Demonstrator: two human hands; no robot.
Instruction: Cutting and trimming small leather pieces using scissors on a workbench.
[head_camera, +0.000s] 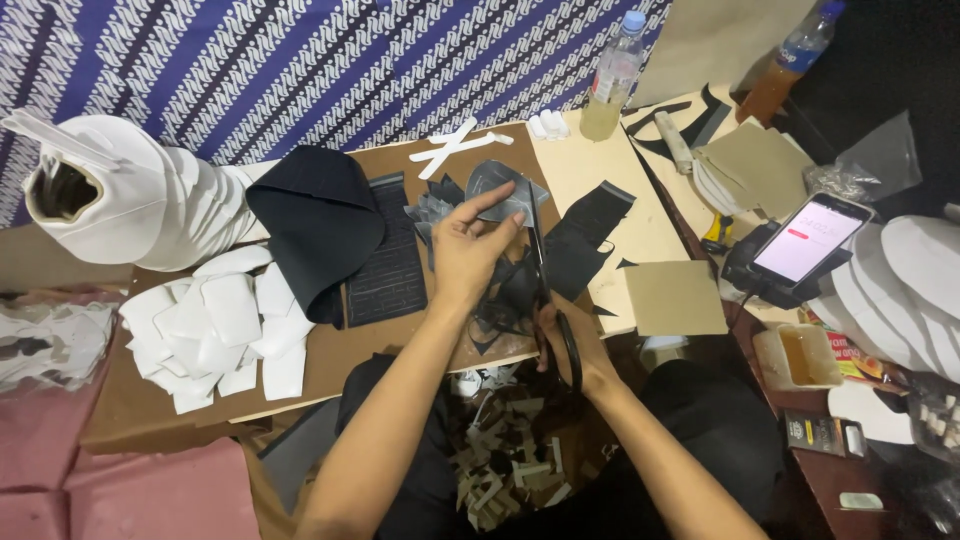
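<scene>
The person's left hand (470, 250) pinches a grey cut-out piece (505, 190) between thumb and fingers (490, 205), the piece standing up just past the fingertips, on the far side. The right hand (570, 345) has its fingers closed through the handles of black scissors (545, 290), whose blades run up toward the piece's right edge. Dark offcuts (585, 240) lie on the brown board (400, 340) just beside both hands. A heap of white pieces (215, 330) sits to the left, a phone (810, 240) well off to the right, a plastic bottle (613, 80) far back.
</scene>
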